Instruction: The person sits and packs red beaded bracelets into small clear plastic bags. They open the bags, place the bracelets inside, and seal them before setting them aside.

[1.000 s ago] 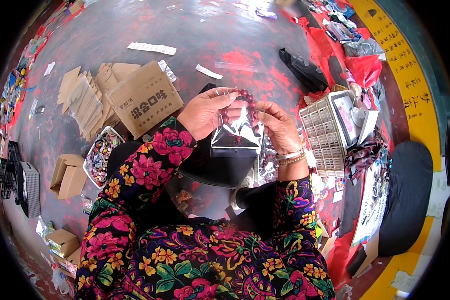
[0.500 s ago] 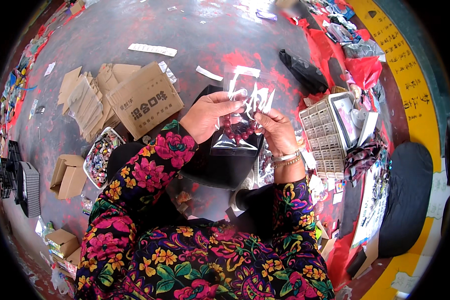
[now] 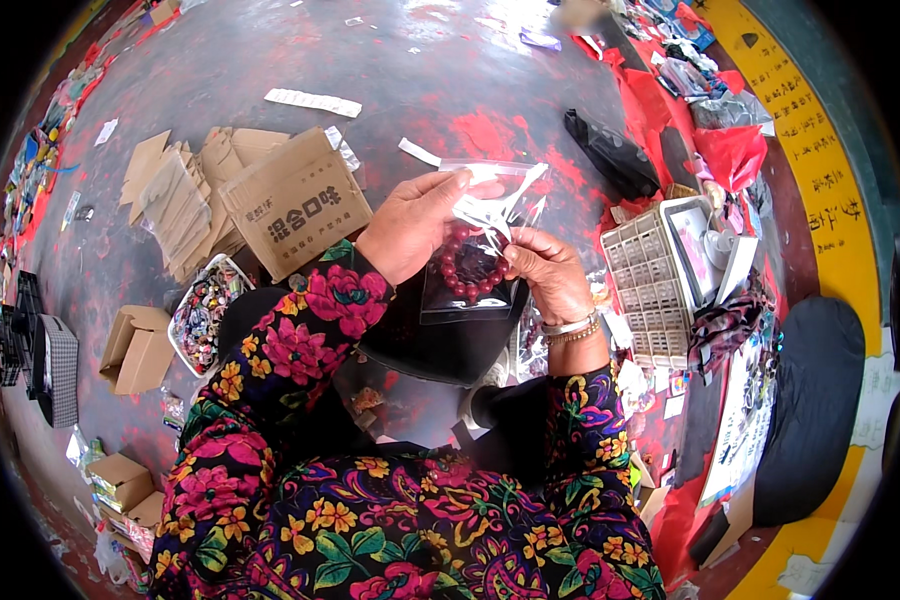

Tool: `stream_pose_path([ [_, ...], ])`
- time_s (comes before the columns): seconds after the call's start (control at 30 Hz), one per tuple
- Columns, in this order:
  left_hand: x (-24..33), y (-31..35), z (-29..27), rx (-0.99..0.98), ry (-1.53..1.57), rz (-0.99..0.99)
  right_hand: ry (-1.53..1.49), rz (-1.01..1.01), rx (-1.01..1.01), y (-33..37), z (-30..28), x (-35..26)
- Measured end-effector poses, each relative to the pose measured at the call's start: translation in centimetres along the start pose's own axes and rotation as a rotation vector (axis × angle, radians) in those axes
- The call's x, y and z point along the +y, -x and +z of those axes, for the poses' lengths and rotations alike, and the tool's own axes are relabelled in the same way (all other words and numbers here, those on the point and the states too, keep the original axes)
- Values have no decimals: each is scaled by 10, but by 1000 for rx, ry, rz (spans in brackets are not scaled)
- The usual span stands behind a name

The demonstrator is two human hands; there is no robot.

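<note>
A clear plastic bag (image 3: 446, 304) hangs between my hands, with a bracelet of dark red round beads (image 3: 473, 290) inside its lower part. My left hand (image 3: 408, 228) is closed on the bag's upper left side, thumb and fingers pressed near the top. On the right side, my right hand (image 3: 550, 278) pinches the bag's edge between thumb and fingertips, level with the upper beads. Two bracelets circle my right wrist. Glare on the plastic hides part of the bag's upper half. Below the bag is a dark, smooth surface (image 3: 440, 352).
Flattened cardboard (image 3: 295, 205) lies on the left, near a white basket of small wrapped items (image 3: 210, 315) and an open carton (image 3: 137, 350). To the right stand a cream plastic crate (image 3: 645, 285) and a black bag (image 3: 610, 150). Red sheets (image 3: 730, 155) line the right side.
My left fingers have moved up towards the bag's top, and my right hand sits slightly lower on its edge. The beads show more fully. The whole view has shifted slightly.
</note>
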State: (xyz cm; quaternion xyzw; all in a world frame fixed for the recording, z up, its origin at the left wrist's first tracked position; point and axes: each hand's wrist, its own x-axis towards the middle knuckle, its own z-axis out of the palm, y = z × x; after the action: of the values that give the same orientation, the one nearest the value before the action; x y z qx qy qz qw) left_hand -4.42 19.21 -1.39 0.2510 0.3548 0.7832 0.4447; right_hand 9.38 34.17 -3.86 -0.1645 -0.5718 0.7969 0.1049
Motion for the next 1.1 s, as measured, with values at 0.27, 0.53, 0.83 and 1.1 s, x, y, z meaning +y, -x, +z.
stream_pose_path([
  [0.27, 8, 5, 5, -67, 28, -20, 6, -1, 11, -1, -3, 2],
  [0.53, -1, 2, -2, 11, 124, -7, 18, 22, -4, -2, -2, 2],
  [0.83, -7, -1, -11, 126, 106, 53, -34, -4, 63, -3, -5, 6],
  [1.1, -5, 1, -5, 172, 63, 92, 1, -15, 118, -5, -1, 3],
])
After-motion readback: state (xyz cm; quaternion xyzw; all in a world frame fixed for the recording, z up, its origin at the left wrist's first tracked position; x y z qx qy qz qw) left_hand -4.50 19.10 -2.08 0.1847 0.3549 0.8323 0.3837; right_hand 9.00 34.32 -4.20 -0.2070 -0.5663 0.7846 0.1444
